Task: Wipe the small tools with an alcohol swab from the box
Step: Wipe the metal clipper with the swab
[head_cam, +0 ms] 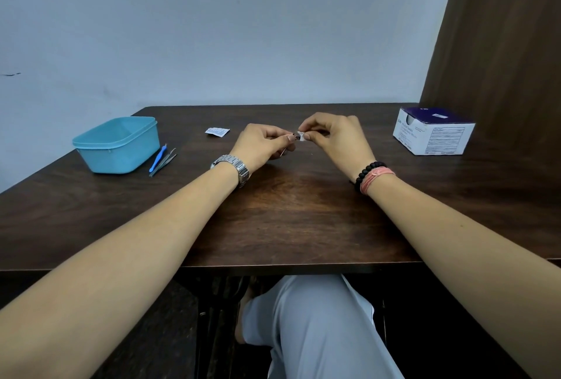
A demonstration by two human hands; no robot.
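Grey trousers (318,333) are showing nearest, under the edge of the dark wooden surface (297,227). Above it, the left hand (261,145) is curling its fingers (288,138) round a small metal tool (296,136), while the right hand (337,138) is pinching a white swab (301,138) against the tool's tip. A torn wrapper (217,131) is lying just beyond. Further left, a blue pick (158,157) and tweezers (164,163) are lying beside a teal tub (118,145). Far right, the swab box (432,131) is sitting.

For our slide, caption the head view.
Left hand holds a small tool while right hand wipes it with a swab.
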